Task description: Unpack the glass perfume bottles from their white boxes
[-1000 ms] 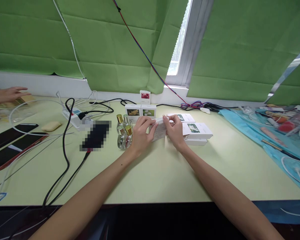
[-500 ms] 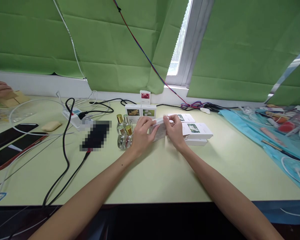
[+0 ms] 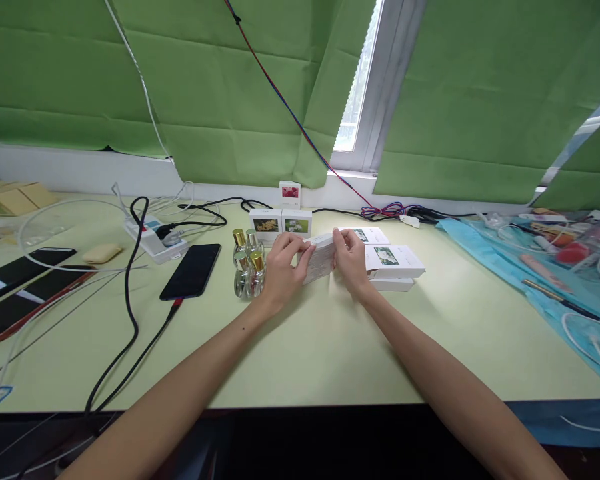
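Observation:
Between my two hands a small white box (image 3: 320,260) stands tilted on the table, its face with fine print toward me. My left hand (image 3: 286,267) is closed on its left side, fingers at the top edge. My right hand (image 3: 350,259) pinches its right side. Left of my left hand stand several glass bottles (image 3: 249,270) with gold and pale green caps. To the right of my right hand lie stacked white boxes (image 3: 395,261) with flower pictures. Behind, two picture boxes (image 3: 281,224) stand side by side, and another box (image 3: 290,193) leans at the wall.
A black phone (image 3: 190,271) on a cable lies left of the bottles, near a white power strip (image 3: 157,243). Farther left are dark phones (image 3: 30,293) and a cream case (image 3: 103,253). A blue sheet (image 3: 510,267) with clutter covers the right side. Loose cables cross the left.
My fingers have shifted along the box's top, and more of its top edge and printed face shows. Another person's hand at the far left has gone from view.

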### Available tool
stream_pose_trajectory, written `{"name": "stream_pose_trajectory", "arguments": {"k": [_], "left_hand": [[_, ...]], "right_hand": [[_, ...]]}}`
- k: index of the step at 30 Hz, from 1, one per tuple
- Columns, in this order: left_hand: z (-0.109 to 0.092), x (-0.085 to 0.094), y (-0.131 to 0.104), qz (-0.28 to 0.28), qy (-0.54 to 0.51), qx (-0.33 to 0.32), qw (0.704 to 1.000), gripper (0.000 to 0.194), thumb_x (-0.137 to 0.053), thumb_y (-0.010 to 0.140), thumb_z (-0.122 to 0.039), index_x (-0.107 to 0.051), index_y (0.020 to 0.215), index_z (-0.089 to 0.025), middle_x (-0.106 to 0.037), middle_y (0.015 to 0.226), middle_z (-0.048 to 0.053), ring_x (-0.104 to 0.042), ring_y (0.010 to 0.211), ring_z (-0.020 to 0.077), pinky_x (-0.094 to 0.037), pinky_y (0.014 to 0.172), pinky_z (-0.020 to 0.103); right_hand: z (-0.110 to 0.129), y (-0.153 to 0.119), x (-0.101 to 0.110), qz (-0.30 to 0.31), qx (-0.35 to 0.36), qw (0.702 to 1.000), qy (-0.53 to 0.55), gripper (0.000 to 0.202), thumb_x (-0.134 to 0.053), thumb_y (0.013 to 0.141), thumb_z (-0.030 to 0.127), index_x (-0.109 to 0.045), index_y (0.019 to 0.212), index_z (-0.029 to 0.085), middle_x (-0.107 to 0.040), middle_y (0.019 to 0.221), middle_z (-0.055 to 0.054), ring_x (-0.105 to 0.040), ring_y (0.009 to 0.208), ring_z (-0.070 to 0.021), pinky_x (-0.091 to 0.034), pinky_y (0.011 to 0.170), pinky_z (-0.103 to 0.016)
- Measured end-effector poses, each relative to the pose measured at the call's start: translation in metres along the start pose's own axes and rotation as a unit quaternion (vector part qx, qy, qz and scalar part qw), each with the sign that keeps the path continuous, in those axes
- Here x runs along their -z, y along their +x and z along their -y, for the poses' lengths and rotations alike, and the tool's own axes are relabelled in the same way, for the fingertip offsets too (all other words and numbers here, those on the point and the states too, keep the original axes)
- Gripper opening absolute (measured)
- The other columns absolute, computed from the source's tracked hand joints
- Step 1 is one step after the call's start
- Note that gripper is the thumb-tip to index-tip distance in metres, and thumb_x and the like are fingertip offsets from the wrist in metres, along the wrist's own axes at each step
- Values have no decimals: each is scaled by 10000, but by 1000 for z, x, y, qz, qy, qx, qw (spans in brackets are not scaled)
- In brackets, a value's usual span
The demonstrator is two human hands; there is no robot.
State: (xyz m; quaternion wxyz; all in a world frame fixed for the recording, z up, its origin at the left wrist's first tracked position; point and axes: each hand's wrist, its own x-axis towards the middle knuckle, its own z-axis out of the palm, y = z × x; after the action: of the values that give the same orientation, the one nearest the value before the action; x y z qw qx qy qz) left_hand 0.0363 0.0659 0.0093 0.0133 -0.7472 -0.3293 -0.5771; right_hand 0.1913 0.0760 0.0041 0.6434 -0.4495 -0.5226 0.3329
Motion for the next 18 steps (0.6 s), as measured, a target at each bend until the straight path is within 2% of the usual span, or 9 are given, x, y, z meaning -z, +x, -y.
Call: {"name": "stream_pose_trajectory", "arguments": {"k": [6,13,18], "left_hand": [[1,-1,0,3,13,3,1000,196,-582,977,-232,-586,782,-206,-615,838,31,-624,874,191,-494,780,337],[1,-2,-1,-5,19,10,1000,205,-574,977,-231,-555,773,-212,-611,842,34,-619,876,195,-490,769,337],[1,-1,0,-10,20,15,1000,203,-574,974,-239,-554,773,-216,-617,840,34,-621,858,195,-495,764,341]], "right_hand": [[0,0,1,8,3,1000,25,455,-633,880,660,-454,756,260,-452,606,67,-431,447,-114,-399,434,-288],[0,0,0,19,25,999,14,474,-614,879,697,-458,786,259,-509,697,52,-442,448,-102,-385,419,-292],[-2,-1,0,19,29,999,-1,483,-590,882,720,-459,807,262,-487,666,57,-414,443,-102,-348,421,-283]]}}
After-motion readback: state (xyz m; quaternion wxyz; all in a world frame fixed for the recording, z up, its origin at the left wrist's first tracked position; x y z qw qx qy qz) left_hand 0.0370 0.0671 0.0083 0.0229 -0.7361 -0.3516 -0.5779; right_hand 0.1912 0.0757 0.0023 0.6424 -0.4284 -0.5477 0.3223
